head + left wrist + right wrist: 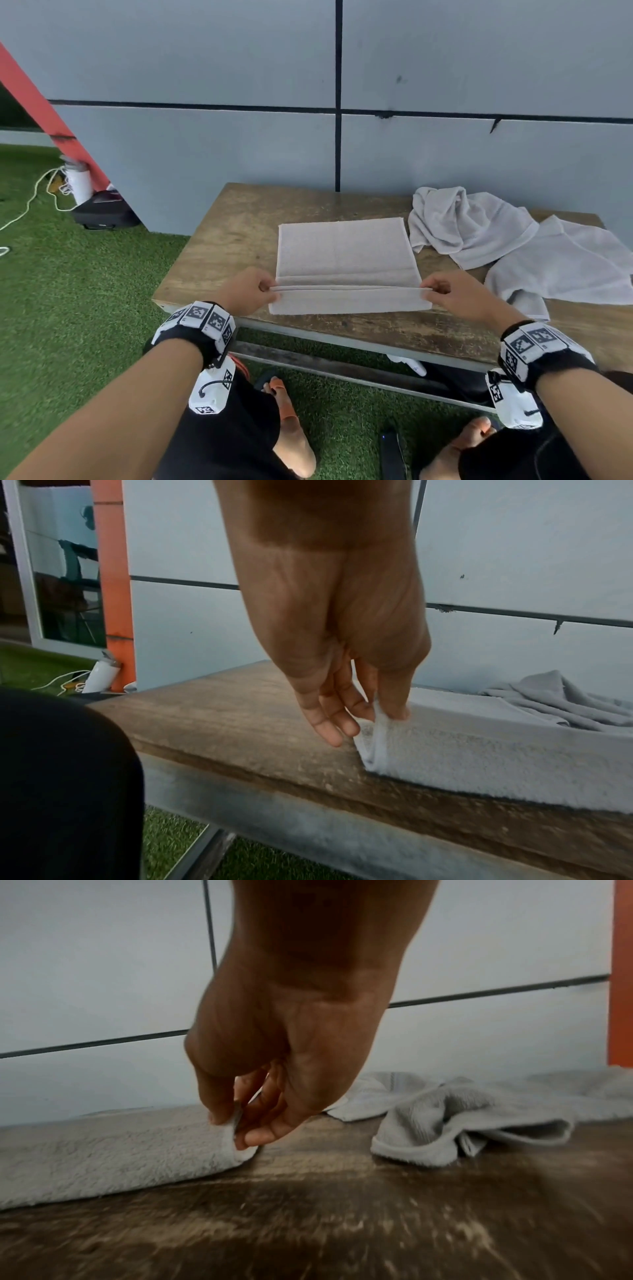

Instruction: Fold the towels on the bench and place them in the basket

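A pale grey towel point(346, 250) lies flat on the wooden bench point(233, 236), its near edge lifted into a low fold. My left hand point(265, 286) pinches the fold's left corner between thumb and fingers point(383, 712). My right hand point(433, 287) pinches the right corner in the same way point(232, 1123). The doubled edge runs taut between both hands, a little above the bench. The towel point(496, 750) rises from the bench edge in the left wrist view, and it point(103, 1150) shows as a thick fold in the right wrist view. No basket is in view.
Two crumpled white towels point(469, 226) point(568, 263) lie on the bench to the right, close to my right hand. A grey panelled wall point(239, 147) stands behind the bench. Green turf point(68, 274), a white bottle point(78, 181) and cables lie at left.
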A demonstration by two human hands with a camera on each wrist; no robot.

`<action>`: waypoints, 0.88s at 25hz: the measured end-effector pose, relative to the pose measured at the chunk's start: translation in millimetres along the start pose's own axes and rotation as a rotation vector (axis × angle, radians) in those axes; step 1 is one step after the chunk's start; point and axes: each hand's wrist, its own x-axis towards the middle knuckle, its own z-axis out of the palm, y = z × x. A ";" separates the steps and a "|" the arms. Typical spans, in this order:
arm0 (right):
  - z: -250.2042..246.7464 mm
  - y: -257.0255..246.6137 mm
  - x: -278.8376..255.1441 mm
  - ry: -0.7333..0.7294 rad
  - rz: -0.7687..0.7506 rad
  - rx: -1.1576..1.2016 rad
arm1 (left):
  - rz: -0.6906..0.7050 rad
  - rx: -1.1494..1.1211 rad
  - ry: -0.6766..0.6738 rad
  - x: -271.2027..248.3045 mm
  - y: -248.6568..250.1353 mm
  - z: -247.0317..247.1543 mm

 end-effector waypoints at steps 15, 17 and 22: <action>31.7 3.3 -2.1 0.222 0.103 -0.066 | -0.067 -0.209 0.141 -0.9 -1.0 36.4; 31.2 2.3 -2.6 0.224 0.106 -0.065 | -0.077 -0.217 0.138 1.7 -5.5 35.2; 29.4 -2.7 -2.4 0.221 0.120 -0.078 | -0.094 -0.232 0.178 5.3 -6.9 36.4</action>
